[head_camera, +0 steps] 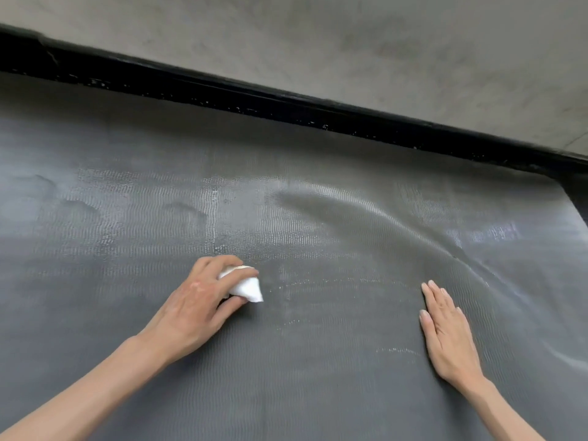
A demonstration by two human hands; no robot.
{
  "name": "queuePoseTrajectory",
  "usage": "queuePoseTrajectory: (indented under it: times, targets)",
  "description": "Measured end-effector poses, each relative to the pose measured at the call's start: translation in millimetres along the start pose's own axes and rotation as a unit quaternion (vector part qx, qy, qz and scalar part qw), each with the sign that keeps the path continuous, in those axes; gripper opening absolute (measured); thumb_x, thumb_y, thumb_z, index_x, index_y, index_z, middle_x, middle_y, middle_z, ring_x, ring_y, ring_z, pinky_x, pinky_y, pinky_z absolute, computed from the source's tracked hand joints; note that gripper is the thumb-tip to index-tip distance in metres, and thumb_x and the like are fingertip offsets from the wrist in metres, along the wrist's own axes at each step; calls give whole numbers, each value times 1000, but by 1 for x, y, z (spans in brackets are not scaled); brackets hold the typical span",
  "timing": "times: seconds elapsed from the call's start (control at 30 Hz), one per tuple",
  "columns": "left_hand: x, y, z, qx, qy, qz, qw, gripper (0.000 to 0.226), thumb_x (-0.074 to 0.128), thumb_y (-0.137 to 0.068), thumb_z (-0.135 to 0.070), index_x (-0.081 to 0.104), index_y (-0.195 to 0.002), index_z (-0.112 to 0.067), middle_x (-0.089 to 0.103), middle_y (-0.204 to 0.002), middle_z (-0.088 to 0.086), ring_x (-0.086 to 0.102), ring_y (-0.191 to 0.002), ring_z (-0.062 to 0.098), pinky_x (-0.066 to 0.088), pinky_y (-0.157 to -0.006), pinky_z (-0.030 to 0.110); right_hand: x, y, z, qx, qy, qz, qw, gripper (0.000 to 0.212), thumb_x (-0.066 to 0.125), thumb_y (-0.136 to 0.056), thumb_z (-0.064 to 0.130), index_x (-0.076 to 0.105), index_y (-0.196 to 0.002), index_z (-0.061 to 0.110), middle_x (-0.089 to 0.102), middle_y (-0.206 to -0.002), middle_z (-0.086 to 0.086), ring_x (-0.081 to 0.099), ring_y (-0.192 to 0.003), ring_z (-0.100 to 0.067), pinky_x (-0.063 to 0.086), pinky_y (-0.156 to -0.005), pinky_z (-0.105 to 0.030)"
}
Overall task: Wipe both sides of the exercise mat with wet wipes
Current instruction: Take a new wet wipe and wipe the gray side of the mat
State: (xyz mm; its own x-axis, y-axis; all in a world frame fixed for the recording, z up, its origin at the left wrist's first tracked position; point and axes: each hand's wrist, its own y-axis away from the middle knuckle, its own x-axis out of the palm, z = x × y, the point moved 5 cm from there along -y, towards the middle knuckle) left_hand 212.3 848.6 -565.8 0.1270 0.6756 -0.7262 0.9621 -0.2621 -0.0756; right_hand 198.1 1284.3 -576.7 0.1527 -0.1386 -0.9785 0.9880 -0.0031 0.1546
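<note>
A dark grey exercise mat with a fine ribbed texture fills most of the head view. Wet, shiny streaks run across its middle and right part, and a raised wrinkle curves through the right side. My left hand grips a bunched white wet wipe and holds it down on the mat near the centre. To the right, my right hand lies flat on the mat with straight fingers, palm down, just below the wrinkle.
A black baseboard runs diagonally along the mat's far edge. Above it rises a grey concrete wall. The mat's right end shows at the right edge of the view.
</note>
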Motion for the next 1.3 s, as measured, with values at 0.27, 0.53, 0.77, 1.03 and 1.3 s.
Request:
queuePoseTrajectory:
  times: [0.27, 0.53, 0.77, 1.03, 1.3]
  targets:
    - [65, -84, -44, 41, -5, 5, 999, 36, 47, -93, -42, 53, -126, -32, 51, -126, 1, 42, -116, 21, 52, -89, 40, -4, -49, 63, 58, -25, -84, 994, 71, 12, -94, 46, 23, -152, 6, 15, -161, -7, 7, -148, -28, 6, -115, -57]
    - [67, -88, -38, 26, -19, 27, 999, 39, 43, -91, -43, 56, -125, -30, 50, -127, -1, 41, -116, 20, 46, -92, 34, 8, -79, 83, 75, -50, -78, 993, 74, 12, -93, 50, 22, -152, 6, 15, -161, -7, 3, -149, -25, 3, -118, -50]
    - [25, -82, -37, -106, 31, 33, 993, 41, 56, -93, -44, 52, -131, -30, 49, -123, -9, 43, -115, 13, 45, -94, 36, 4, -78, 89, 63, -37, -92, 993, 64, 28, -95, 39, 36, -143, -2, 31, -153, -17, 19, -143, -34, 15, -112, -60]
    - [-30, -52, 10, -235, 36, -7, 971, 44, 77, -83, -26, 59, -120, -12, 53, -115, 3, 52, -107, 20, 37, -93, 24, 8, -74, 87, 14, -24, -239, 971, 41, 40, -96, 30, 53, -127, 6, 40, -137, -24, 37, -127, -43, 25, -104, -60]
    - [-28, -49, 38, -100, -57, -4, 993, 47, 52, -81, -62, 66, -110, -29, 48, -104, -6, 43, -92, 14, 40, -81, 34, -14, -71, 156, -139, -114, -234, 955, 40, 43, -91, 22, 55, -120, -2, 53, -122, -26, 50, -111, -44, 35, -100, -51]
